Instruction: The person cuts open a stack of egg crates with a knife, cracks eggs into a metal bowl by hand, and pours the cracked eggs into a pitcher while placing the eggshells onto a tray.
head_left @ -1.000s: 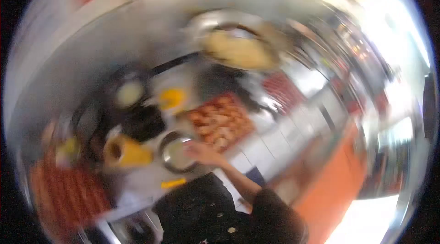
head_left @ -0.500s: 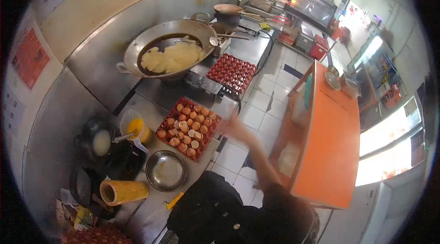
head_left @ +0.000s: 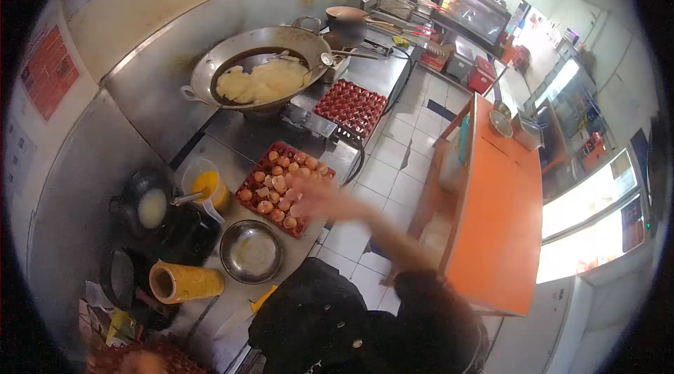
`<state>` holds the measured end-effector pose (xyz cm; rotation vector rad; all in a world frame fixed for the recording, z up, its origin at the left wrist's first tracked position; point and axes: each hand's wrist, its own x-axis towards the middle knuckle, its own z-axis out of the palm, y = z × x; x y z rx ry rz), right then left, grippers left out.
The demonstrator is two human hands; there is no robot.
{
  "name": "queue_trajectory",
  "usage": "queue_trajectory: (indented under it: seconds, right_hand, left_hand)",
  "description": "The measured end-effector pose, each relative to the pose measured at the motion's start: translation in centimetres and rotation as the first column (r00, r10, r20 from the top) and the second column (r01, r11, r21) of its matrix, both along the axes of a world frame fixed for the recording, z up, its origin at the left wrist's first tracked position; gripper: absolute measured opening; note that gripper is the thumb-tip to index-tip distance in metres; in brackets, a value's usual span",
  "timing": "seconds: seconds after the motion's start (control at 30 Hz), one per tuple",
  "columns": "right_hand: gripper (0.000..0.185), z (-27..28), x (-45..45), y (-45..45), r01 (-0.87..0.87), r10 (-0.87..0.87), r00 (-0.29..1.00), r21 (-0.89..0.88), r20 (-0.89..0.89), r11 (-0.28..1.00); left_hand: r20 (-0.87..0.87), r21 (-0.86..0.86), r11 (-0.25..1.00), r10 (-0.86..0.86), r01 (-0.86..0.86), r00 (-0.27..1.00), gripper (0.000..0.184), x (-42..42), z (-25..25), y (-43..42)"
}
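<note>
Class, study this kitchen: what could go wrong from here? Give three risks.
The right hand hovers at the egg tray and may knock shells off. The yellow-handled tool lies beside the person's black clothing, so a brush could drop it. The metal bowl near the edge of the counter might tip if bumped.

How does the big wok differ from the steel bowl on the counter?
The wok is much larger than the bowl. The wok has loop handles; the bowl shows none. The wok holds dark liquid and pale food; the bowl, only slight residue. Both are round, metal.
</note>
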<state>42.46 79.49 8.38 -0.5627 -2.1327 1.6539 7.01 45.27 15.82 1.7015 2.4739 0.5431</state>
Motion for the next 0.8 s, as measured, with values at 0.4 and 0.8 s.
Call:
queue_trajectory:
  seconds: [0.4, 0.8]
  right_hand:
    - [0.059, -11.3, -8.0, -13.4, 0.083, -0.087, 0.995, 0.069, 0.049, 0.994]
    - [0.041, -16.7, -7.0, -2.6, 0.359, -0.328, 0.928, -0.187, 0.178, 0.914]
  left_hand:
    - [0.997, -0.011, 0.996, 0.004, 0.094, 0.077, 0.033, 8.9, -20.3, 12.9]
    - [0.741, -0.219, 0.899, -0.100, -0.379, -0.664, 0.026, 10.3, -28.7, 20.8]
